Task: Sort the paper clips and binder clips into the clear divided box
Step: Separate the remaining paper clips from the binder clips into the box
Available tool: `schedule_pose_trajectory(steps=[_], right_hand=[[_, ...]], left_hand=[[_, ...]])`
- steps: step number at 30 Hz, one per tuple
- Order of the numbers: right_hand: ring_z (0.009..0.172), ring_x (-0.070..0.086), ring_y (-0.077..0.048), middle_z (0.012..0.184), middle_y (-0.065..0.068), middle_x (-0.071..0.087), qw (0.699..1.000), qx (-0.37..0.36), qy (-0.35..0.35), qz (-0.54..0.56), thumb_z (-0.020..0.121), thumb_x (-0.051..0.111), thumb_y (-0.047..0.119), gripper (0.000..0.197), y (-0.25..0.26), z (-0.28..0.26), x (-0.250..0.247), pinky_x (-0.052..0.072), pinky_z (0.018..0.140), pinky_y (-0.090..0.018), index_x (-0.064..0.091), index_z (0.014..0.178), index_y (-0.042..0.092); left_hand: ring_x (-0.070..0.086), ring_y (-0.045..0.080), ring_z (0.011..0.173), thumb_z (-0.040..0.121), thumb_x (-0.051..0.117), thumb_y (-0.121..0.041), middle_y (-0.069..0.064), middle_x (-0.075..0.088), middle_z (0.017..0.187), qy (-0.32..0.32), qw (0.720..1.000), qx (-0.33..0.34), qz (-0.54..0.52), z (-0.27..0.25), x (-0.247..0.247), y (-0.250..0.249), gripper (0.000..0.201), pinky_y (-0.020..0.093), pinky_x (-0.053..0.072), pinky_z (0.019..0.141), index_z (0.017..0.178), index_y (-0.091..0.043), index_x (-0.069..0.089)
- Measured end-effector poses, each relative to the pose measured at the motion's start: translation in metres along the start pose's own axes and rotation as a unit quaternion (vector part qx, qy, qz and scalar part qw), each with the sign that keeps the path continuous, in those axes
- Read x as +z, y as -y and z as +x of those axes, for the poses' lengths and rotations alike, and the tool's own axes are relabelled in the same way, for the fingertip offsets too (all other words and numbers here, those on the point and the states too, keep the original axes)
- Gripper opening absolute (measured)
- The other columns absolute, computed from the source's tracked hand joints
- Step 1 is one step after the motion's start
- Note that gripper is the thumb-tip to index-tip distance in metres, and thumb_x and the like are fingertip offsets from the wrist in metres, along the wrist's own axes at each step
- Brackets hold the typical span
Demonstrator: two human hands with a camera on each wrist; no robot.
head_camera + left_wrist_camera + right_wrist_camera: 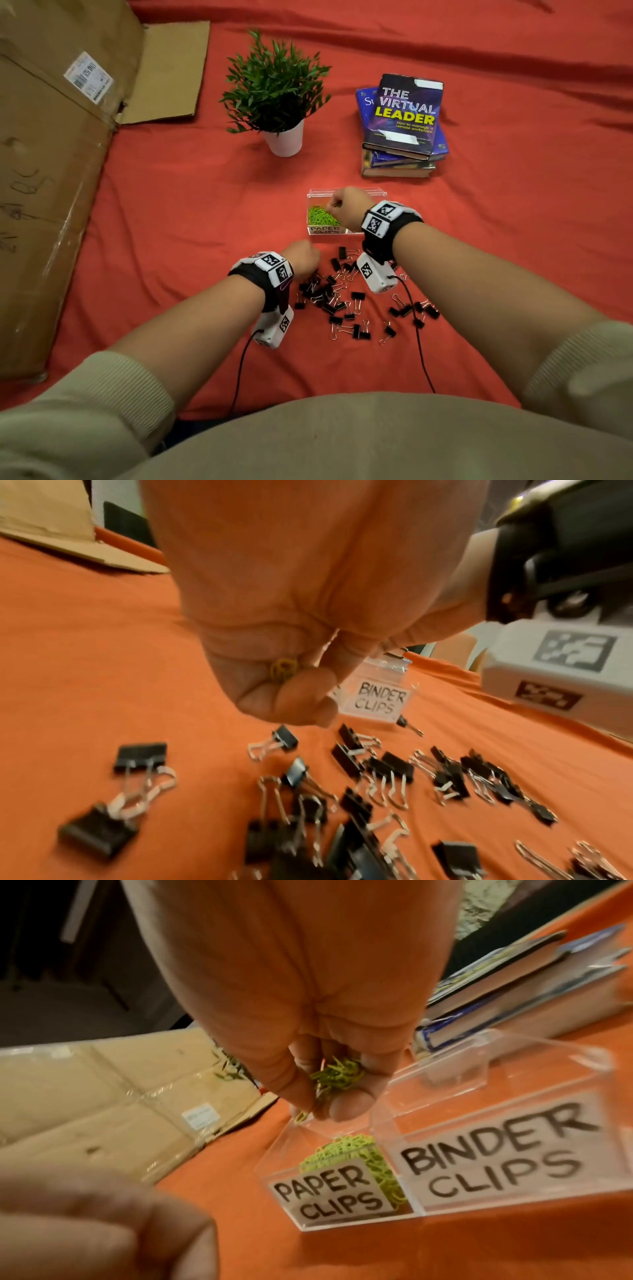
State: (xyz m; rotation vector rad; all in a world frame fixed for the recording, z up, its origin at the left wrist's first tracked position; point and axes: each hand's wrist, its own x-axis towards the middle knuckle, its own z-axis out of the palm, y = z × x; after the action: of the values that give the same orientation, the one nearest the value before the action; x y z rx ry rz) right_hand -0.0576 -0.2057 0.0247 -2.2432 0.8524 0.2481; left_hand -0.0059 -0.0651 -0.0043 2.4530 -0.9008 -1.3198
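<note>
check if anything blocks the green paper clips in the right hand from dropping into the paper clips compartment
Nothing visible does. The right hand holds a bunch of green paper clips directly above the open, lidless left compartment labelled PAPER CLIPS of the clear divided plastic box.

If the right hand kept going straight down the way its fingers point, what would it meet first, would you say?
Most likely the green paper clips piled in the PAPER CLIPS compartment of the clear divided box; the right hand, gripping more of them, hangs just above it. Depth is uncertain.
</note>
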Motion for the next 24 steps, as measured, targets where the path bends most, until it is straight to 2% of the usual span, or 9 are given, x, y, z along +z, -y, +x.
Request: schedule_pose_trajectory(steps=[1, 3, 5, 9, 14, 16, 18, 21, 24], right_hand=[[0.087, 0.066, -0.031, 0.098, -0.019, 0.069, 1.000, -0.001, 0.002, -0.023, 0.093, 0.048, 0.013, 0.025, 0.007, 0.004, 0.003, 0.048, 0.074, -0.033, 0.067, 0.104, 0.001], [0.100, 0.063, -0.034, 0.108, -0.019, 0.068, 0.999, -0.007, 0.003, -0.054, 0.091, 0.047, 0.008, 0.025, 0.013, 0.013, 0.010, 0.048, 0.082, -0.033, 0.066, 0.105, 0.001], [0.104, 0.060, -0.032, 0.111, -0.016, 0.066, 0.998, -0.021, -0.003, -0.067, 0.087, 0.049, 0.004, 0.026, 0.013, 0.018, 0.016, 0.046, 0.083, -0.031, 0.066, 0.106, 0.006], [0.101, 0.060, -0.030, 0.110, -0.014, 0.067, 0.998, -0.035, -0.014, -0.055, 0.082, 0.052, 0.003, 0.030, 0.006, 0.017, 0.020, 0.043, 0.079, -0.027, 0.066, 0.107, 0.010], [0.088, 0.061, -0.022, 0.099, -0.009, 0.067, 0.996, -0.021, -0.088, 0.026, 0.083, 0.051, 0.003, 0.020, -0.016, -0.021, 0.018, 0.049, 0.080, -0.029, 0.066, 0.095, 0.010], [0.082, 0.062, -0.018, 0.095, -0.004, 0.066, 0.998, -0.005, -0.060, 0.036, 0.087, 0.052, 0.006, 0.015, -0.026, -0.045, 0.026, 0.053, 0.078, -0.028, 0.064, 0.092, 0.014], [0.090, 0.060, -0.017, 0.101, -0.001, 0.063, 1.000, -0.003, 0.006, -0.001, 0.088, 0.054, 0.010, 0.014, -0.033, -0.065, 0.041, 0.053, 0.080, -0.026, 0.062, 0.099, 0.016], [0.111, 0.046, -0.021, 0.121, -0.002, 0.051, 0.990, -0.053, 0.062, -0.119, 0.082, 0.060, 0.021, 0.040, -0.039, -0.087, 0.070, 0.047, 0.092, -0.033, 0.052, 0.122, 0.016], [0.121, 0.037, -0.028, 0.135, -0.006, 0.039, 0.971, -0.113, 0.066, -0.202, 0.078, 0.065, 0.034, 0.064, -0.036, -0.097, 0.095, 0.042, 0.099, -0.041, 0.041, 0.135, 0.018]], left_hand=[[0.052, 0.027, 0.068, 0.094, 0.036, -0.008, 0.024, 0.063, 0.088, 0.001, 1.000, -0.001, 0.006, 0.002, -0.006, 0.002, 0.031, 0.029, 0.040, 0.059, 0.097, 0.009, 0.061], [0.054, 0.027, 0.078, 0.093, 0.039, -0.007, 0.024, 0.066, 0.104, -0.005, 1.000, 0.005, 0.019, 0.007, -0.019, 0.003, 0.030, 0.032, 0.042, 0.068, 0.102, 0.009, 0.063], [0.056, 0.027, 0.080, 0.093, 0.041, -0.009, 0.022, 0.067, 0.103, -0.023, 0.999, 0.019, 0.039, 0.010, -0.031, 0.001, 0.029, 0.032, 0.043, 0.071, 0.099, 0.005, 0.065], [0.061, 0.035, 0.099, 0.093, 0.041, -0.010, 0.020, 0.066, 0.107, -0.079, 0.989, 0.064, 0.107, 0.019, -0.050, -0.014, 0.029, 0.036, 0.048, 0.080, 0.105, 0.002, 0.064], [0.060, 0.032, 0.103, 0.092, 0.041, -0.007, 0.019, 0.065, 0.111, -0.114, 0.978, 0.112, 0.134, 0.034, -0.059, -0.035, 0.027, 0.033, 0.046, 0.080, 0.106, -0.003, 0.063], [0.061, 0.031, 0.102, 0.090, 0.041, -0.003, 0.016, 0.065, 0.113, -0.100, 0.978, 0.130, 0.131, 0.040, -0.059, -0.040, 0.029, 0.030, 0.045, 0.078, 0.107, -0.007, 0.064], [0.062, 0.030, 0.099, 0.090, 0.040, -0.001, 0.014, 0.064, 0.115, -0.084, 0.976, 0.146, 0.136, 0.044, -0.056, -0.042, 0.032, 0.026, 0.044, 0.074, 0.110, -0.011, 0.063], [0.062, 0.027, 0.099, 0.089, 0.044, -0.004, 0.011, 0.065, 0.116, -0.083, 0.966, 0.193, 0.150, 0.042, -0.050, -0.041, 0.033, 0.028, 0.048, 0.082, 0.112, -0.015, 0.064], [0.055, 0.023, 0.111, 0.086, 0.050, -0.011, 0.004, 0.064, 0.114, -0.148, 0.943, 0.254, 0.154, 0.029, -0.043, -0.029, 0.025, 0.038, 0.044, 0.099, 0.105, -0.018, 0.065]])
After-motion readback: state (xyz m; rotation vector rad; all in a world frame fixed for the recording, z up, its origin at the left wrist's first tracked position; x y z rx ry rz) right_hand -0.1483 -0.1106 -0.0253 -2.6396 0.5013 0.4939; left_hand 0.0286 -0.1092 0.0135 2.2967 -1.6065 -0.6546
